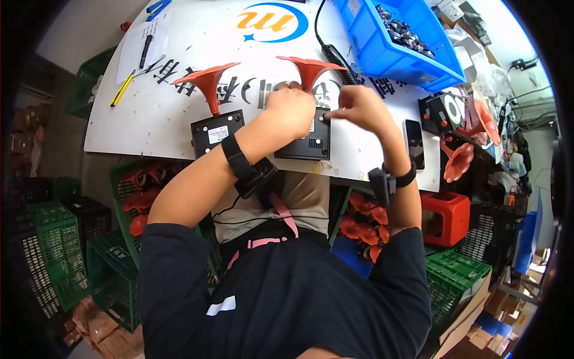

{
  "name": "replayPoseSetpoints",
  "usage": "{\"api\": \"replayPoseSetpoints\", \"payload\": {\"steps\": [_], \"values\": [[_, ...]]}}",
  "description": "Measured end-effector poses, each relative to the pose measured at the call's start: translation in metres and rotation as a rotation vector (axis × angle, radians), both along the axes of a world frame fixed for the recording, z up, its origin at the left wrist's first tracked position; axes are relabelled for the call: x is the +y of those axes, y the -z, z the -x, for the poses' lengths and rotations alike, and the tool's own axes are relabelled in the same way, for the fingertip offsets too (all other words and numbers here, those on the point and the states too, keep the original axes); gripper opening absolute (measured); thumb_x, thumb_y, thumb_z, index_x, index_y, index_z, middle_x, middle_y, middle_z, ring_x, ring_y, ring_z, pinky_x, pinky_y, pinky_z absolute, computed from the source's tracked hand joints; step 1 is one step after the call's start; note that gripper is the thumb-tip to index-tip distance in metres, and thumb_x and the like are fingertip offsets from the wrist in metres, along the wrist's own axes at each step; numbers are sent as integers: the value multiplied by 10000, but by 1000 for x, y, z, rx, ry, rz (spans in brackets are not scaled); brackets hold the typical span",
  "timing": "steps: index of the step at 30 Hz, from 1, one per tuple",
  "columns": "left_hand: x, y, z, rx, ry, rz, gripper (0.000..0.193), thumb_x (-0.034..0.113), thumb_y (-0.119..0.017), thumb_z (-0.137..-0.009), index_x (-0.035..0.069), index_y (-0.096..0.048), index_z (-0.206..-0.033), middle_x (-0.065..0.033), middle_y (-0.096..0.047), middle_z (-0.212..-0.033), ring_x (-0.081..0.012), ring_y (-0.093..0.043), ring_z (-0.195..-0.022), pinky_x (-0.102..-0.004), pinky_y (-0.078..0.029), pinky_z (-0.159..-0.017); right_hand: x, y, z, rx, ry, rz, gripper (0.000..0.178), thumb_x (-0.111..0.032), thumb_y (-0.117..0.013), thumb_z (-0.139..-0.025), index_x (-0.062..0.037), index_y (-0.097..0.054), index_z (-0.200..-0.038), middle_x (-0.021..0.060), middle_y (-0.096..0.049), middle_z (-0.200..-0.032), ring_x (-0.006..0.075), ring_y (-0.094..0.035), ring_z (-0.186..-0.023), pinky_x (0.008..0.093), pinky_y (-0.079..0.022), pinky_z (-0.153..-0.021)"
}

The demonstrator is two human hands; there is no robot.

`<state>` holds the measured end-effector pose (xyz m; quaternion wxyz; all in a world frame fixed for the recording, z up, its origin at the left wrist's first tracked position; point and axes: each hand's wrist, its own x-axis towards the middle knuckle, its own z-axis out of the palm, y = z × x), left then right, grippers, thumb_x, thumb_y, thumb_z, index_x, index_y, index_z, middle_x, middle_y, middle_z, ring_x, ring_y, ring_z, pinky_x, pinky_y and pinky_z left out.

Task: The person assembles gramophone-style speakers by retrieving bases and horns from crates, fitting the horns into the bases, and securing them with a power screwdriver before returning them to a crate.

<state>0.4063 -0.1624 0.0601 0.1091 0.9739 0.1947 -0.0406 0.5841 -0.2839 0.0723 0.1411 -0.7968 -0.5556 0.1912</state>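
Observation:
Two black boxes with red horns lie on the white table in front of me. My left hand is closed at the upper edge of the right-hand black box, beside the neck of its red horn; most of its fingertips are hidden. Slightly blurred, my right hand is just right of that box. Its thumb points at the box's upper right corner, apart from the bent fingers, and nothing shows between them. The left-hand black box, with its red horn, lies partly behind my left forearm.
A blue bin of small parts stands at the back right. A phone and another black unit lie near the right edge. At the left are a yellow cutter and a black pen. Green crates hold red horns below.

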Motion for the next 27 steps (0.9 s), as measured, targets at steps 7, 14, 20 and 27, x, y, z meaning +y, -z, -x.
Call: {"api": "replayPoseSetpoints", "payload": {"steps": [7, 14, 20, 27], "values": [[-11, 0, 47, -232, 139, -14, 799, 262, -891, -688, 35, -550, -1374, -255, -570, -1296, -419, -551, -1258, -528, -476, -1047, 19, 61, -73, -371, 275, -259, 440, -363, -842, -809, -9, -679, -1012, 213, -722, -878, 389, -719, -861, 457, -553, -749], [2, 5, 40, -105, 233, 21, 1059, 363, -922, -628, 92, -430, -1526, -258, -487, -1394, -434, -466, -1336, -627, -353, -1141, 20, 58, -58, -300, 257, -320, 494, -343, -799, -857, 30, -611, -1121, 207, -716, -926, 375, -709, -797, 433, -558, -742], [10, 17, 44, -175, 157, 13, 1049, 338, -932, -625, 109, -447, -1526, -295, -462, -1477, -446, -412, -1421, -661, -331, -1163, -11, -37, -6, 653, 236, -774, 317, -155, -668, -969, -20, -539, -1225, 92, -623, -834, 221, -638, -655, 391, -541, -642], [-35, 32, 41, -354, -113, 31, 1033, 308, -934, -651, 164, -446, -1551, -298, -320, -1601, -464, -271, -1524, -642, -319, -1189, 10, -59, 24, 1086, -132, -1107, 378, -13, -600, -984, -73, -439, -1321, 61, -540, -796, 156, -524, -564, 372, -495, -577]]}}
